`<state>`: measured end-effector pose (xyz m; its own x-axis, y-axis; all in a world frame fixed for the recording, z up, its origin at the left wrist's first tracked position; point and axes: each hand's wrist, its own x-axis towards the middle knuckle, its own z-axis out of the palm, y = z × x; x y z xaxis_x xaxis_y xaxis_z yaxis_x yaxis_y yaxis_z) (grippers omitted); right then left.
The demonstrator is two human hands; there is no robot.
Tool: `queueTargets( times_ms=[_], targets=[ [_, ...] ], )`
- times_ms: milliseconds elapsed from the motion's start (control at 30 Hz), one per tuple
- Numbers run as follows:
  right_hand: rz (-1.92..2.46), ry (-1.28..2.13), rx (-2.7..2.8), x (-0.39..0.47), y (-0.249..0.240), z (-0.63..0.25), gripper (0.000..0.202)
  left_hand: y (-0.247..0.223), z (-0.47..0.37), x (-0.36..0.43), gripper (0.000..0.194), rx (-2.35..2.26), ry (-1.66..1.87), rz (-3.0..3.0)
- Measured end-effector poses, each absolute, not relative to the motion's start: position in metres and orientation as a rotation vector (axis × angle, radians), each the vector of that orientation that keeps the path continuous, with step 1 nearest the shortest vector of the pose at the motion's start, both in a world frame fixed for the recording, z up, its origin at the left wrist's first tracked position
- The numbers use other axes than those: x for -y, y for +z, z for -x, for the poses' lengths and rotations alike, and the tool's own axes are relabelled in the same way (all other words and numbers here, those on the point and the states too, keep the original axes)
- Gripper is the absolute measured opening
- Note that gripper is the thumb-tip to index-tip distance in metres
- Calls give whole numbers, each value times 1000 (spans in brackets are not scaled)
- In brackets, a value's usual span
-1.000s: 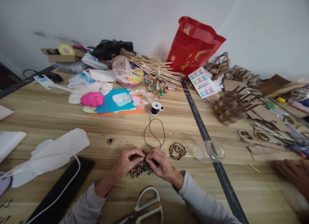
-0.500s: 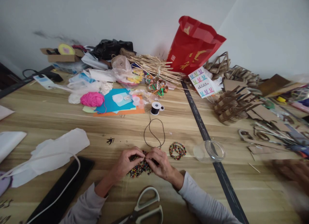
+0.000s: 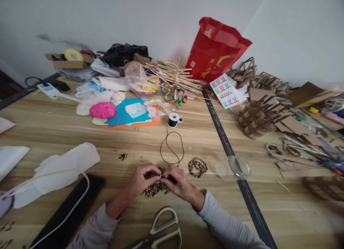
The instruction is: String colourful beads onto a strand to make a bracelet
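Note:
Over a heap of small multicoloured beads (image 3: 156, 190), my two hands meet fingertip to fingertip. My left hand (image 3: 142, 181) is closed in a pinch; what lies between its thumb and forefinger is too small to make out. My right hand (image 3: 178, 181) also pinches, with a thin black cord (image 3: 183, 147) running in under its fingers. That cord loops back to a white spool (image 3: 173, 120) wound with black. Right of my hands lie coiled beaded bracelets (image 3: 197, 167). Scissors (image 3: 165, 229) with pale handles rest nearest me.
A round clear plastic container (image 3: 239, 167) stands right of the bracelets. Short black scraps (image 3: 123, 156) lie to the left. Pink yarn (image 3: 102, 110), blue card (image 3: 129, 113), a red bag (image 3: 217, 50) and small woven baskets (image 3: 255, 118) crowd the back.
My hands stay almost in place, with slight finger movement. At the right edge, a blurred brown shape now shows clearly as a woven basket, and the pale blur beside it has mostly gone.

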<state>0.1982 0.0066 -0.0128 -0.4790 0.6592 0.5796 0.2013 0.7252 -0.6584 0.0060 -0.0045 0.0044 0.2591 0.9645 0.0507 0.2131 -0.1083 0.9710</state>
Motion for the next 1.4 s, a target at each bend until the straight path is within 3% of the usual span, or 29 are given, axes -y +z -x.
queueTargets(
  times_ms=[767,1000,1400],
  targets=[
    [603,669,2121,-6,-3,-202,3,10,-5,3,13,-1104,932,-1495],
    [673,754,1957,-7,-8,-207,31,12,-4,5,14,-1140,909,-1480],
    [665,619,1959,-9,-6,-202,14,19,-10,5,12,-1238,955,-1490]
  ],
)
